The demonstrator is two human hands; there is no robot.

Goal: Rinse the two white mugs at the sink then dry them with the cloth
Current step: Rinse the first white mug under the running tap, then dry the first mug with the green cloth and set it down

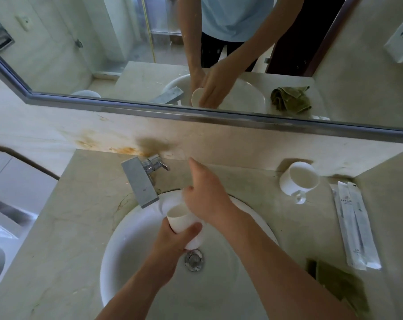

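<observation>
Over the white sink (pixel 131 229) we go: the left hand (pixel 175 241) is wrapped around one white mug (pixel 184 221), fingers and thumb closed on its body, tilting it so the mouth faces up toward eleven o'clock, toward the square chrome faucet (pixel 140 183). The mug hangs above the basin, just up from the drain (pixel 194 259). The right hand (pixel 205 199) sits at the mug's rim on the one o'clock side, fingers curled loosely against it with one finger sticking out toward twelve; whether it truly pinches the rim, I cannot tell. No water stream can be made out from the spout. Out at two o'clock on the counter (pixel 80 227), the second white mug (pixel 300 180) lies tipped, handle toward the viewer, well apart from the sink. Beside it at three o'clock lie sealed white packets (pixel 355 227). The green cloth (pixel 339 285) lies at four o'clock on the counter, near the right forearm.
</observation>
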